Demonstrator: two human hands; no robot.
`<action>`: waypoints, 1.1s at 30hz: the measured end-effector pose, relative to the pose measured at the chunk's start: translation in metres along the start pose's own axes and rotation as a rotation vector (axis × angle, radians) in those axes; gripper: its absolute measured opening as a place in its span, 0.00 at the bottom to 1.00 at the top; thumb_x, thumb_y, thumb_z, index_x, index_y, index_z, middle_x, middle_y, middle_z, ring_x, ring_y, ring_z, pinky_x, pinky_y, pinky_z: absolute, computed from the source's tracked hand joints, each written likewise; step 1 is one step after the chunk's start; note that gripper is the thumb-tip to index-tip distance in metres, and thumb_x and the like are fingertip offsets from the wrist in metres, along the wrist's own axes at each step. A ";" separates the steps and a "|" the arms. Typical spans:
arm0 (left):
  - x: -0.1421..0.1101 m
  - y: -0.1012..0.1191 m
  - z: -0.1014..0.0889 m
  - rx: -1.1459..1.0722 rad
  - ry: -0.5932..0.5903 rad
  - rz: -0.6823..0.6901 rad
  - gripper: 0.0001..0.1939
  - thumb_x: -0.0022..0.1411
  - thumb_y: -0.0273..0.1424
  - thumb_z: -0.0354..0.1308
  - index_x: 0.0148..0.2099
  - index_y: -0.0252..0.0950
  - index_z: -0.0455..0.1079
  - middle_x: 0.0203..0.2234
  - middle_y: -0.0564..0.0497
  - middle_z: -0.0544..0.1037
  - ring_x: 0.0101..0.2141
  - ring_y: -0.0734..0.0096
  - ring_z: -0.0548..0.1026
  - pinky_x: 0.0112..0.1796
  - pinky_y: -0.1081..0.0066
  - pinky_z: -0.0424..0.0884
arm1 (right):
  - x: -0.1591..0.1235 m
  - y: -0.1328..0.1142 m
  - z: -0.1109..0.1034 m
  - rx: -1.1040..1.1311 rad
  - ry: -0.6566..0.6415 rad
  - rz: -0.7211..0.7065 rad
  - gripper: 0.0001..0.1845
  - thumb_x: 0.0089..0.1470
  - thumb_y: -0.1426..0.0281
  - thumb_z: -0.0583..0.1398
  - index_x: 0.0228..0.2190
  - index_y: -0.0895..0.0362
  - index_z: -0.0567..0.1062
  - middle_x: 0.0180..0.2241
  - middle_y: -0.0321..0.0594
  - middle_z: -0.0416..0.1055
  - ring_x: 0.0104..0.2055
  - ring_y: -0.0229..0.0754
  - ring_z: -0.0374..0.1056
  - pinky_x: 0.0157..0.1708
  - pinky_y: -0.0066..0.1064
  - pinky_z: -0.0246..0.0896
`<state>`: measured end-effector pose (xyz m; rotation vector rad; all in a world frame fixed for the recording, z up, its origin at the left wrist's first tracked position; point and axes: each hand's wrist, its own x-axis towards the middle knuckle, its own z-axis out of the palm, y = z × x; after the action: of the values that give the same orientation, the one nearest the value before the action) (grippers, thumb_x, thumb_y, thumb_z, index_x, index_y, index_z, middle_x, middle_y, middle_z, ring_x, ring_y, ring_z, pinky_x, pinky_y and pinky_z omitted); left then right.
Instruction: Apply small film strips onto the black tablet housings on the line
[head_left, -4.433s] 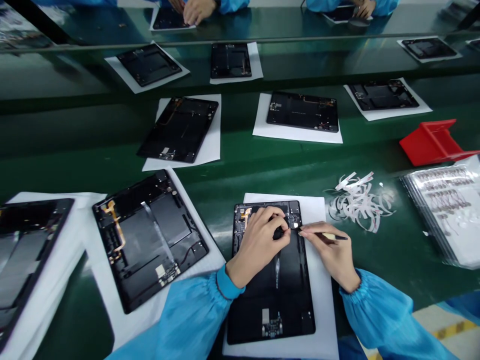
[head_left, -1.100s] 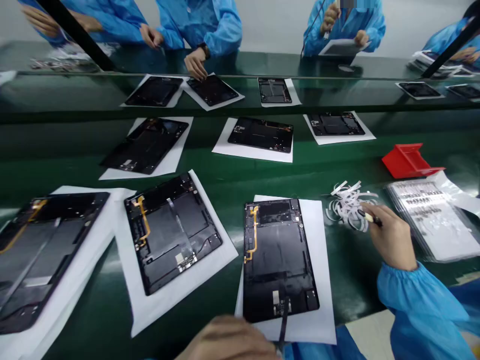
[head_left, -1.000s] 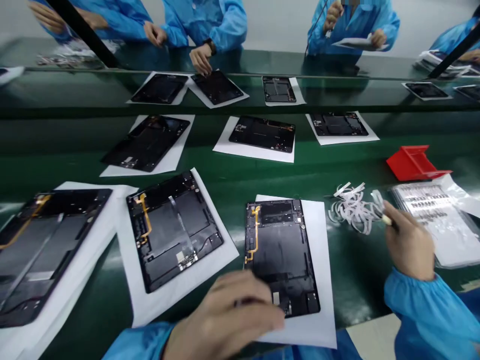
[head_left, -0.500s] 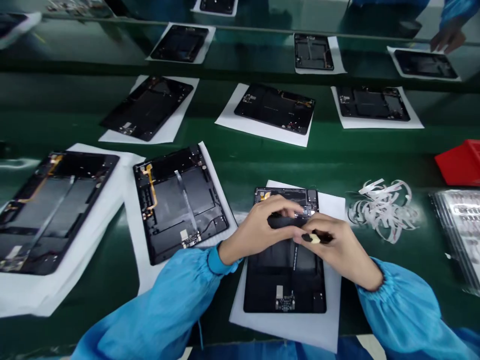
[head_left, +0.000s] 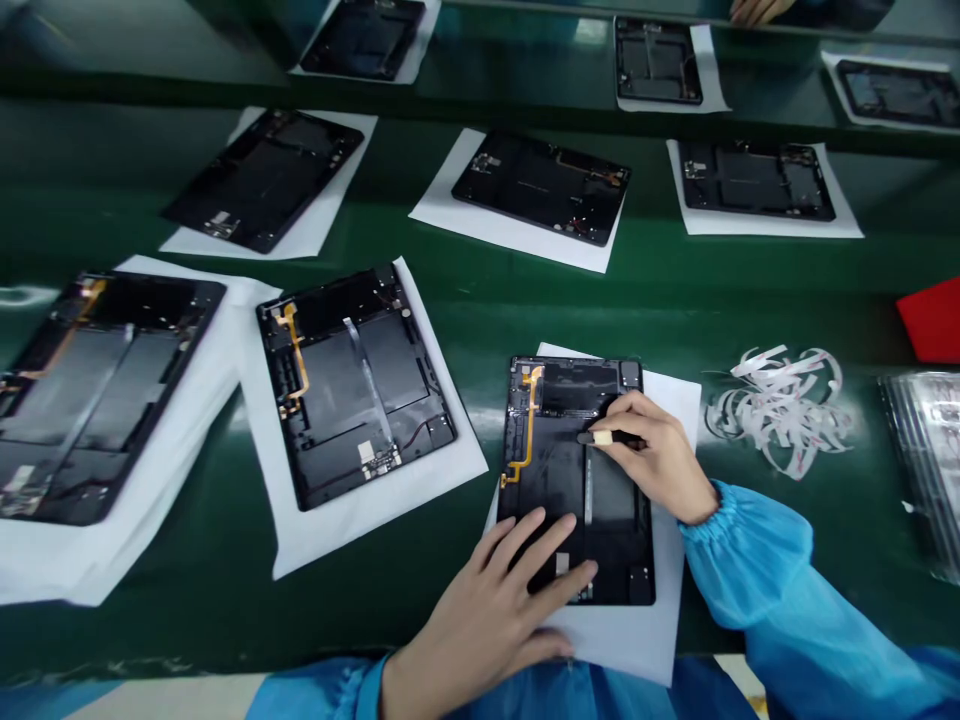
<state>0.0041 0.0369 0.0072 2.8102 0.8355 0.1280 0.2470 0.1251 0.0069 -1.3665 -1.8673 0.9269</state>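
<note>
Fingers of the left hand (head_left: 480, 610) spread wide across the lower end of the tablet (head_left: 555, 440), gripping nothing; the right hand (head_left: 660, 460) pinches a small tool (head_left: 602, 438) over its middle. White paper (head_left: 622, 645) lies beneath. Right of the tablet: curled strips (head_left: 799, 405), plastic pack (head_left: 926, 440), red bin (head_left: 934, 320), contents hidden.

Blue sleeves (head_left: 772, 575) — cuffs (head_left: 709, 508) seemingly elastic

A red bin (head_left: 936, 320) is seen at the right edge, beyond clear trays (head_left: 926, 460). Farther back, dark tablet shells (head_left: 541, 188) are laid on white sheets (head_left: 444, 205).
</note>
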 end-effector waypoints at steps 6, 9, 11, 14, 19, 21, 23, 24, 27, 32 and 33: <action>-0.003 0.000 0.003 0.007 -0.005 -0.012 0.40 0.54 0.50 0.65 0.66 0.51 0.57 0.61 0.47 0.64 0.59 0.48 0.60 0.54 0.55 0.60 | -0.002 0.003 0.004 -0.026 0.037 -0.041 0.09 0.56 0.80 0.60 0.35 0.57 0.78 0.34 0.40 0.68 0.36 0.40 0.69 0.37 0.31 0.67; -0.004 0.001 0.004 0.014 -0.006 -0.012 0.41 0.55 0.49 0.65 0.67 0.52 0.56 0.61 0.46 0.63 0.59 0.48 0.60 0.54 0.55 0.61 | -0.002 0.004 0.005 -0.039 0.054 -0.061 0.09 0.56 0.79 0.59 0.35 0.57 0.78 0.34 0.41 0.68 0.36 0.41 0.69 0.38 0.32 0.68; -0.003 0.001 0.004 0.015 0.000 -0.013 0.40 0.56 0.49 0.64 0.67 0.52 0.55 0.61 0.46 0.64 0.58 0.48 0.61 0.54 0.55 0.61 | -0.003 0.004 0.006 -0.052 0.057 -0.071 0.10 0.57 0.79 0.58 0.35 0.57 0.78 0.35 0.41 0.68 0.36 0.41 0.69 0.38 0.33 0.68; -0.002 0.000 0.003 0.012 0.006 -0.019 0.36 0.59 0.48 0.62 0.66 0.52 0.57 0.60 0.47 0.65 0.58 0.49 0.62 0.54 0.56 0.61 | -0.003 0.004 0.006 -0.070 0.045 -0.063 0.10 0.57 0.78 0.57 0.35 0.56 0.78 0.35 0.41 0.69 0.36 0.41 0.69 0.38 0.34 0.69; -0.002 -0.001 0.002 0.016 0.019 -0.004 0.34 0.59 0.48 0.61 0.65 0.52 0.59 0.60 0.46 0.66 0.57 0.50 0.62 0.53 0.57 0.62 | -0.003 0.003 0.007 -0.079 0.030 -0.047 0.11 0.57 0.79 0.56 0.35 0.57 0.78 0.36 0.42 0.69 0.37 0.42 0.69 0.39 0.34 0.69; -0.002 -0.001 0.003 0.019 0.015 -0.004 0.34 0.59 0.48 0.62 0.65 0.53 0.59 0.60 0.46 0.66 0.57 0.50 0.62 0.52 0.57 0.63 | -0.003 0.003 0.007 -0.080 0.029 -0.042 0.12 0.57 0.79 0.56 0.35 0.56 0.78 0.36 0.42 0.69 0.37 0.42 0.69 0.39 0.34 0.69; -0.003 -0.001 0.003 0.016 0.008 -0.007 0.34 0.59 0.47 0.62 0.66 0.52 0.58 0.60 0.46 0.66 0.57 0.49 0.62 0.52 0.56 0.63 | -0.002 0.002 0.007 -0.080 0.027 -0.041 0.12 0.56 0.79 0.56 0.35 0.56 0.78 0.36 0.41 0.69 0.37 0.41 0.69 0.39 0.34 0.69; -0.003 -0.001 0.003 0.013 0.006 -0.006 0.35 0.59 0.46 0.63 0.66 0.52 0.58 0.60 0.45 0.65 0.58 0.49 0.62 0.52 0.56 0.63 | -0.002 0.002 0.007 -0.080 0.027 -0.042 0.12 0.56 0.79 0.56 0.35 0.56 0.78 0.36 0.41 0.69 0.37 0.41 0.69 0.39 0.33 0.69; -0.003 0.001 0.004 0.005 0.002 -0.009 0.36 0.58 0.46 0.64 0.66 0.52 0.58 0.60 0.45 0.65 0.58 0.48 0.61 0.52 0.55 0.63 | -0.002 0.003 0.007 -0.082 0.027 -0.042 0.11 0.56 0.80 0.56 0.35 0.57 0.78 0.35 0.41 0.68 0.37 0.41 0.69 0.39 0.33 0.68; -0.002 0.000 0.004 0.011 0.014 -0.010 0.36 0.57 0.46 0.64 0.66 0.51 0.59 0.59 0.45 0.66 0.58 0.47 0.61 0.53 0.56 0.61 | -0.004 0.005 0.009 -0.093 0.035 -0.061 0.11 0.57 0.79 0.56 0.35 0.56 0.77 0.36 0.41 0.67 0.36 0.41 0.69 0.38 0.33 0.69; -0.002 0.000 0.003 0.018 0.020 -0.007 0.36 0.57 0.48 0.63 0.66 0.51 0.59 0.59 0.44 0.66 0.58 0.47 0.61 0.53 0.56 0.60 | -0.005 0.005 0.010 -0.096 0.035 -0.067 0.11 0.58 0.78 0.56 0.36 0.55 0.77 0.36 0.40 0.67 0.35 0.41 0.68 0.38 0.33 0.69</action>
<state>0.0029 0.0356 0.0038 2.8268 0.8558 0.1491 0.2431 0.1200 -0.0030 -1.3588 -1.9404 0.7838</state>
